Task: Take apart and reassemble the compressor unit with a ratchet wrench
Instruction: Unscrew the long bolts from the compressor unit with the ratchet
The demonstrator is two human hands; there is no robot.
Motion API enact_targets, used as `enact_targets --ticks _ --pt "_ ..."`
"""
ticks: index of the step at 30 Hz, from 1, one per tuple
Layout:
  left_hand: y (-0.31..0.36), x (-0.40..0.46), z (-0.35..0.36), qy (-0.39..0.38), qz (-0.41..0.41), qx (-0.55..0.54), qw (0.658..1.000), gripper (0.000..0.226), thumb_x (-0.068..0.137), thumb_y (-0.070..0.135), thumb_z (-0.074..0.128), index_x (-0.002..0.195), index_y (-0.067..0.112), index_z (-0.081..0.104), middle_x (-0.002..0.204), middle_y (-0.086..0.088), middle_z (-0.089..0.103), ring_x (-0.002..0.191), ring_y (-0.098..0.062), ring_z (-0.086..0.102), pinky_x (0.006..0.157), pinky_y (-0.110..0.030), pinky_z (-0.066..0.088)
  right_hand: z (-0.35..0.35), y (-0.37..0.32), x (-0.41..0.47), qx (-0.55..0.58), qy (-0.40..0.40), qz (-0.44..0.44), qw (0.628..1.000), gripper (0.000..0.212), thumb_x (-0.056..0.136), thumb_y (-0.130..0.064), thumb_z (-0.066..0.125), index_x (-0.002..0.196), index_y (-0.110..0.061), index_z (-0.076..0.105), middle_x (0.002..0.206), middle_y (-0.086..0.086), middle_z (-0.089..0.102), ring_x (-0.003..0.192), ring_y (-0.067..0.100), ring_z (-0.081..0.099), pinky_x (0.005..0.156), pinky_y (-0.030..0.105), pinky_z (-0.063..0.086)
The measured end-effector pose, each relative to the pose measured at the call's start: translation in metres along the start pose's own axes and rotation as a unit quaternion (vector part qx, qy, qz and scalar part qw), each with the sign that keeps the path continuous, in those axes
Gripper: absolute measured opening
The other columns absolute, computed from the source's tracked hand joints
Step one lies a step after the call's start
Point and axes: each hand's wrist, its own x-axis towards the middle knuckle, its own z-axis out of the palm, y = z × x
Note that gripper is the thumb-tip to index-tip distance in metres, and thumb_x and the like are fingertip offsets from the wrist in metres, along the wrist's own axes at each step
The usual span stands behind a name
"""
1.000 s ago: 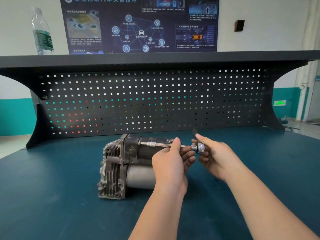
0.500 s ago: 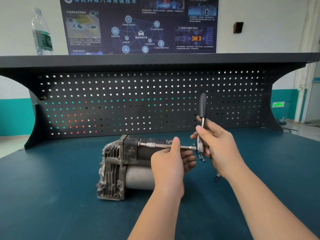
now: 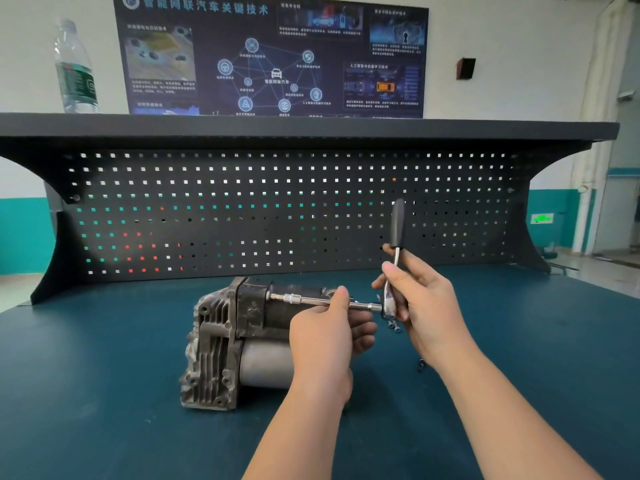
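Note:
The grey finned compressor unit (image 3: 221,344) lies on the dark teal bench top (image 3: 104,393) at centre. A chrome extension bar (image 3: 304,300) runs level from the unit's upper right side to the ratchet wrench (image 3: 396,230), whose black handle stands upright. My left hand (image 3: 329,337) grips the extension bar from below, thumb on top. My right hand (image 3: 422,306) holds the ratchet just above its head, thumb across the shank. The bar's socket end sits against the unit's black block. The unit's right end is hidden behind my left hand.
Small loose bolts (image 3: 394,326) lie on the bench under the ratchet head, and another (image 3: 421,366) nearer my right forearm. A black pegboard (image 3: 277,209) with a shelf rises behind. A water bottle (image 3: 74,69) stands on the shelf at the left.
The ratchet handle has swung up from pointing away behind my right hand to standing upright. My left hand keeps its grip on the bar.

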Motion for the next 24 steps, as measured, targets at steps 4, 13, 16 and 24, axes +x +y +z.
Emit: enact_targets --ticks 4,13,16,24 --pt "0.0 0.0 0.001 -0.009 -0.007 -0.029 1.0 0.022 0.093 0.015 0.056 0.074 0.003 0.058 0.044 -0.001 0.059 0.034 -0.009 0.054 0.034 -0.015 0.041 0.002 -0.001 0.0 -0.016 0.018 0.012 1.0 0.014 0.095 -0.02 0.055 0.102 -0.019 0.067 0.052 -0.002 0.06 0.042 0.002 0.053 0.042 0.017 0.04" --pt "-0.002 0.0 0.001 -0.003 0.0 -0.046 0.999 0.019 0.093 0.013 0.056 0.077 0.004 0.058 0.044 -0.002 0.061 0.034 -0.009 0.054 0.034 -0.015 0.041 -0.002 0.01 0.0 0.114 0.047 0.282 0.951 0.012 0.089 -0.011 0.062 0.079 -0.006 0.057 0.039 -0.003 0.044 0.027 0.004 0.03 0.031 0.012 0.022" --pt "-0.002 -0.001 0.002 -0.005 0.003 -0.044 0.999 0.021 0.093 0.015 0.056 0.075 0.004 0.058 0.045 -0.002 0.061 0.034 -0.009 0.054 0.035 -0.015 0.041 0.0 0.008 0.002 0.083 0.05 0.231 0.968 0.014 0.09 -0.013 0.062 0.082 -0.002 0.06 0.043 -0.001 0.053 0.029 0.004 0.034 0.032 0.012 0.026" --pt "-0.008 0.0 0.004 0.012 0.025 -0.009 1.0 0.03 0.093 0.023 0.054 0.075 0.0 0.06 0.045 -0.002 0.061 0.036 -0.012 0.054 0.037 -0.017 0.043 0.0 -0.003 -0.002 -0.13 0.021 -0.087 0.987 0.018 0.097 -0.022 0.052 0.089 -0.026 0.068 0.063 -0.004 0.067 0.043 0.004 0.047 0.046 0.014 0.039"
